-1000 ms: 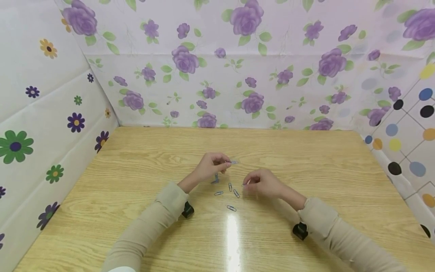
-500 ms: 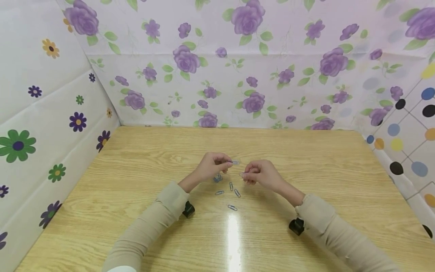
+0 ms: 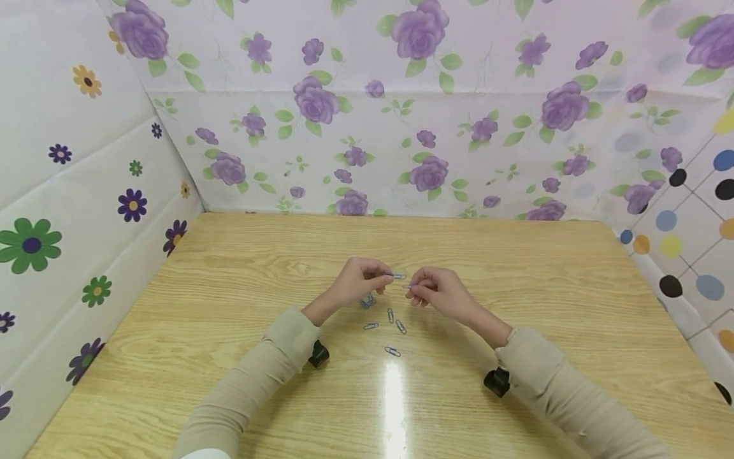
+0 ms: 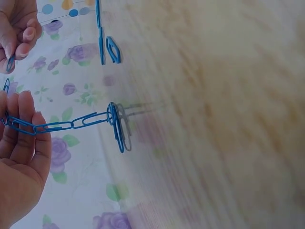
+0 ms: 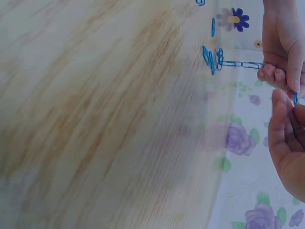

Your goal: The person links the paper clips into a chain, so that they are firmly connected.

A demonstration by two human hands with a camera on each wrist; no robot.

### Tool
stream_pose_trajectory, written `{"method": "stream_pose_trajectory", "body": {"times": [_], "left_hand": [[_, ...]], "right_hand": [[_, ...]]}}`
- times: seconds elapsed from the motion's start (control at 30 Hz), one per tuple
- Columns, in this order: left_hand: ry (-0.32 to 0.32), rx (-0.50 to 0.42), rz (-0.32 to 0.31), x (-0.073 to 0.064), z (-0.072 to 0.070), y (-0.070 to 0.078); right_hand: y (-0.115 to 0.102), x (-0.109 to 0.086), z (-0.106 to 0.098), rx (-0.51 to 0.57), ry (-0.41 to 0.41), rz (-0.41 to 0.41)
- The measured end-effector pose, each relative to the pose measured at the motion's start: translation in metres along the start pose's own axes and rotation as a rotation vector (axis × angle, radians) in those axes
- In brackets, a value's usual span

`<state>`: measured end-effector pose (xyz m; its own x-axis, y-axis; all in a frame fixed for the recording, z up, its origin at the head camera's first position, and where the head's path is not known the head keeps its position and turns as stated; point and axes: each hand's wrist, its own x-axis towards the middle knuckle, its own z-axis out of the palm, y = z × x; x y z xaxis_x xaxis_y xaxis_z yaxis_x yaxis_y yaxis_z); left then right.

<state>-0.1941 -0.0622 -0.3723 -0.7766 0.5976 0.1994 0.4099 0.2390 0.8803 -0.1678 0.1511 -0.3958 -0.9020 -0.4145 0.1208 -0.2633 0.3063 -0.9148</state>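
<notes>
My left hand [image 3: 362, 280] pinches a blue paper clip [image 3: 398, 276] that sticks out from its fingertips towards the right. From this hand hangs a chain of linked blue paper clips [image 4: 113, 114], its lower end bunched on the table. Opposite it, my right hand [image 3: 441, 292] pinches a single paper clip [image 4: 10, 63] between thumb and fingers. Both clips are close together above the table, the right one slightly nearer to me. Several loose paper clips lie below the hands, among them one by itself [image 3: 392, 351] nearest to me.
The wooden table [image 3: 516, 255] ends at a back wall of cloth with purple flowers [image 3: 430, 173]. More patterned cloth hangs at the left [image 3: 97, 291] and right [image 3: 671, 245]. A black wrist camera sits under the left cuff [image 3: 318, 354] and another under the right cuff [image 3: 497, 382].
My right hand has risen from beside the loose clips and moved away from me with its paper clip, up close to the left hand's clip. The left hand has stayed nearly still.
</notes>
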Motion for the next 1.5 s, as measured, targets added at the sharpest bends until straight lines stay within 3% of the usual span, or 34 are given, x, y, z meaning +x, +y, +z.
{"method": "stream_pose_trajectory", "body": {"times": [0.2,0.3,0.43,0.53,0.6,0.73,1.27,1.5], "left_hand": [[-0.004,-0.011,0.001,-0.001,0.001,0.002],[0.001,-0.005,0.005,0.0,0.001,0.0],[0.018,-0.006,0.025,0.003,0.003,-0.013],[0.021,-0.02,0.035,0.004,0.003,-0.014],[0.015,-0.024,0.032,0.001,0.002,-0.003],[0.007,-0.01,0.015,-0.001,0.001,0.003],[-0.012,0.025,0.009,-0.004,0.0,0.008],[-0.022,0.022,-0.002,-0.005,-0.002,0.008]], "right_hand": [[-0.005,0.004,0.006,-0.061,0.077,-0.064],[-0.017,0.004,0.01,-0.046,0.089,-0.051],[-0.029,0.003,0.013,-0.029,0.095,-0.016],[-0.021,0.008,0.015,-0.025,0.111,-0.005],[-0.012,0.011,0.016,-0.024,0.121,0.0],[-0.01,0.012,0.016,-0.037,0.142,-0.008],[-0.001,0.011,0.012,-0.036,0.196,0.011],[-0.003,0.009,0.008,-0.021,0.177,0.034]]}}
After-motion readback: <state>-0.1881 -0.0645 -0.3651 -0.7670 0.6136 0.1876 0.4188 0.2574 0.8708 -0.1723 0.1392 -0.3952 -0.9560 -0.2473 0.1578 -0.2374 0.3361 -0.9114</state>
